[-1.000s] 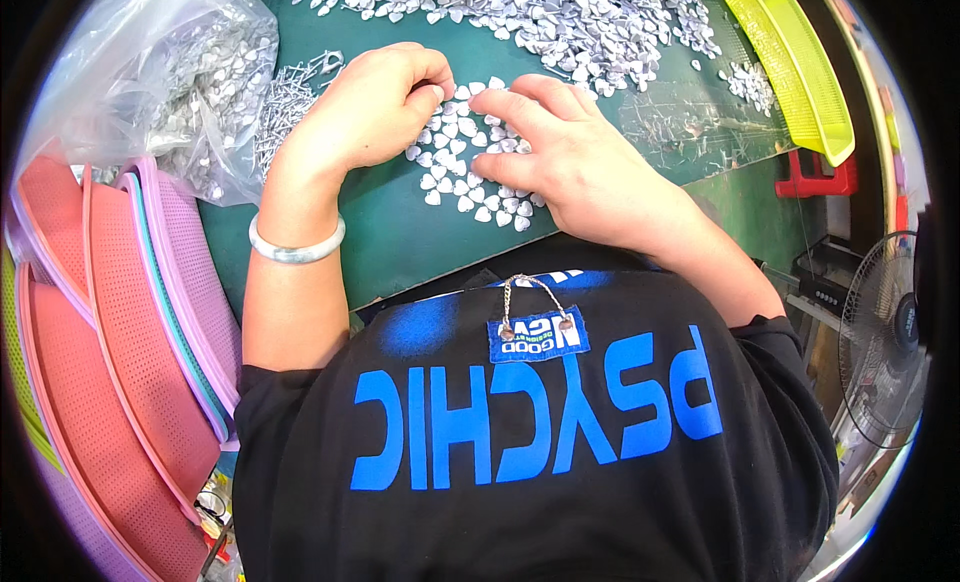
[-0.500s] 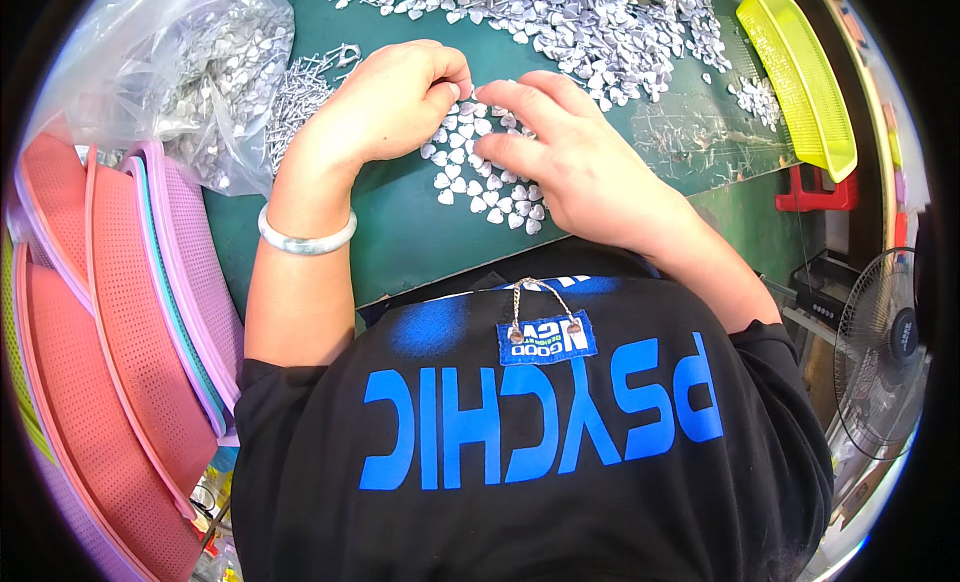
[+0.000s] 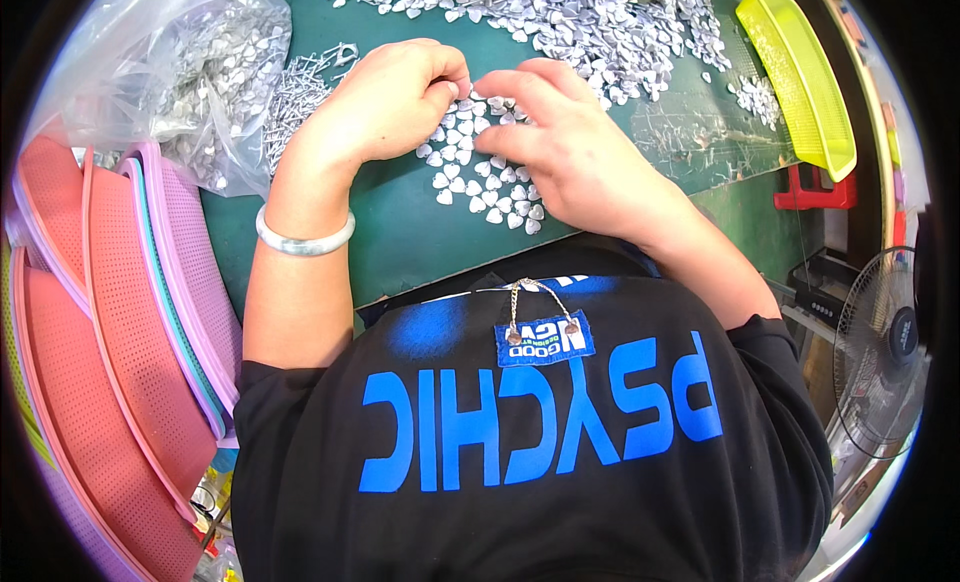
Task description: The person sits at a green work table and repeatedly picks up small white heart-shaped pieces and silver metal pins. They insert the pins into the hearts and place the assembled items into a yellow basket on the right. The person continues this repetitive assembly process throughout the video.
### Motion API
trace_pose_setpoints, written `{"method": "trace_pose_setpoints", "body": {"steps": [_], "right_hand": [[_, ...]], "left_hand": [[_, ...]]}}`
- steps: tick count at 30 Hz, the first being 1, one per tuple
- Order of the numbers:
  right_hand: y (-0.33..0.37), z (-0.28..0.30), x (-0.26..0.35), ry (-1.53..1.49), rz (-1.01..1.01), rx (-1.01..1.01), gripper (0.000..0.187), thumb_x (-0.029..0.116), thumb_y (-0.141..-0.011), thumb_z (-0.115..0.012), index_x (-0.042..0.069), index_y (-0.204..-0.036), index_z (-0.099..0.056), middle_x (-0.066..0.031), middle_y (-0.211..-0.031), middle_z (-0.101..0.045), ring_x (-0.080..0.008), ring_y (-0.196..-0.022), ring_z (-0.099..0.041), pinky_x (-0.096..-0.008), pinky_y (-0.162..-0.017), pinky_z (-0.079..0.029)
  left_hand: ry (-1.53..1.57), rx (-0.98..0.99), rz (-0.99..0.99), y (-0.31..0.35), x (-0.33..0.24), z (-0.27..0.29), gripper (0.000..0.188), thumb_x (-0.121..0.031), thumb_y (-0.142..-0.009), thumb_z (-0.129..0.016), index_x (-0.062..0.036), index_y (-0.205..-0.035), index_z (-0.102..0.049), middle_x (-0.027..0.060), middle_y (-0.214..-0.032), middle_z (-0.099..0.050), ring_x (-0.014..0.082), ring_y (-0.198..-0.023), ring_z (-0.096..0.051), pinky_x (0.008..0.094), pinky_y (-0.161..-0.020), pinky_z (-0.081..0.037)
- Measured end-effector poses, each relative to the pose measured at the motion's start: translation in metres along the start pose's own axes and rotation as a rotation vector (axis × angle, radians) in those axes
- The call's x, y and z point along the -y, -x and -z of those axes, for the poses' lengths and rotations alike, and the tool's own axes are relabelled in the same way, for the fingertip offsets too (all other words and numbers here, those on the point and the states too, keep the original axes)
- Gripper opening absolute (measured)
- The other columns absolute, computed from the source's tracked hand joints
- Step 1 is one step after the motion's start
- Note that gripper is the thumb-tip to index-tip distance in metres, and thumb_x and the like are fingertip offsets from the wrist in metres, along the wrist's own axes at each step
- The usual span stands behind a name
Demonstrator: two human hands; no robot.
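My left hand [image 3: 400,97] is closed, thumb and bent fingers pressed together above the far left side of a loose patch of silver heart-shaped pieces [image 3: 492,199]. What it pinches, if anything, is too small to make out. Close beside it, my right hand [image 3: 565,142] is over the right part of the patch with index finger and thumb spread apart. Small hearts show in the gap between those fingers, and no piece is visibly gripped there. The palm and fingers hide some of the hearts.
A large heap of hearts [image 3: 600,37] covers the table's far side. At left are a pile of thin metal pins [image 3: 295,102], a clear plastic bag of hearts [image 3: 215,92] and stacked pink baskets [image 3: 130,322]. A yellow-green basket [image 3: 800,77] and a fan [image 3: 890,342] are at right.
My right hand's index finger has shifted slightly up and away from the thumb, showing more hearts between them. My left hand stays nearly still in its pinch.
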State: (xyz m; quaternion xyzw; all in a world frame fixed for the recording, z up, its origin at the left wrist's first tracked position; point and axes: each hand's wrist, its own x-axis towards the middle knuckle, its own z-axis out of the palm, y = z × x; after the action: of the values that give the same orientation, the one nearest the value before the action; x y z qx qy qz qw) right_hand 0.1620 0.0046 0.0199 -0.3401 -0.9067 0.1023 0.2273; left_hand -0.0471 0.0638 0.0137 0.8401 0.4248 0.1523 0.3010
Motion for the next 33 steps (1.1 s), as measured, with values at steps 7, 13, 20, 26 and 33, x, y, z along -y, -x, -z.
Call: {"method": "trace_pose_setpoints", "body": {"steps": [7, 13, 20, 26, 33], "right_hand": [[0.009, 0.004, -0.007, -0.056, -0.070, -0.067, 0.017, -0.003, -0.074, -0.062, 0.005, -0.088, -0.068, -0.0109, -0.110, -0.059, -0.0324, -0.107, -0.051, -0.0408, -0.091, -0.045], [0.018, 0.012, -0.014, -0.057, -0.107, -0.149, 0.025, -0.008, -0.073, -0.058, 0.004, -0.093, -0.066, -0.0101, -0.104, -0.061, -0.0306, -0.099, -0.056, -0.0387, -0.086, -0.047], [0.044, 0.022, -0.024, -0.004, -0.159, -0.316, 0.030, -0.013, -0.071, -0.055, 0.003, -0.096, -0.064, -0.0100, -0.095, -0.064, -0.0304, -0.085, -0.059, -0.0360, -0.073, -0.049], [0.066, 0.025, -0.021, 0.003, -0.179, -0.265, 0.027, -0.010, -0.072, -0.058, 0.003, -0.094, -0.064, -0.0093, -0.092, -0.064, -0.0294, -0.081, -0.059, -0.0357, -0.069, -0.048], [0.077, 0.023, -0.015, -0.041, -0.114, -0.191, 0.030, -0.009, -0.070, -0.058, 0.002, -0.097, -0.063, -0.0100, -0.097, -0.064, -0.0306, -0.087, -0.060, -0.0370, -0.075, -0.051]], "left_hand": [[-0.001, 0.016, 0.006, -0.001, 0.000, 0.001, 0.014, -0.006, -0.086, -0.055, 0.0012, -0.094, -0.064, 0.0134, -0.090, -0.065, 0.0260, -0.085, -0.063, 0.0338, -0.077, -0.049], [0.037, 0.035, 0.085, -0.001, -0.005, 0.004, 0.014, -0.006, -0.086, -0.055, 0.0013, -0.093, -0.064, 0.0093, -0.075, -0.061, 0.0171, -0.068, -0.056, 0.0312, -0.065, -0.046], [0.121, -0.026, 0.109, 0.000, -0.006, 0.002, 0.016, -0.005, -0.088, -0.053, 0.0007, -0.100, -0.063, 0.0022, -0.065, -0.053, 0.0089, -0.060, -0.045, 0.0275, -0.056, -0.040], [0.113, -0.037, 0.094, 0.001, -0.007, 0.001, 0.020, -0.004, -0.088, -0.052, -0.0001, -0.105, -0.063, 0.0030, -0.070, -0.057, 0.0090, -0.061, -0.047, 0.0273, -0.058, -0.043], [0.117, -0.033, 0.028, 0.001, -0.001, -0.001, 0.016, -0.001, -0.087, -0.054, 0.0004, -0.097, -0.066, 0.0046, -0.077, -0.060, 0.0095, -0.066, -0.051, 0.0267, -0.061, -0.043]]}}
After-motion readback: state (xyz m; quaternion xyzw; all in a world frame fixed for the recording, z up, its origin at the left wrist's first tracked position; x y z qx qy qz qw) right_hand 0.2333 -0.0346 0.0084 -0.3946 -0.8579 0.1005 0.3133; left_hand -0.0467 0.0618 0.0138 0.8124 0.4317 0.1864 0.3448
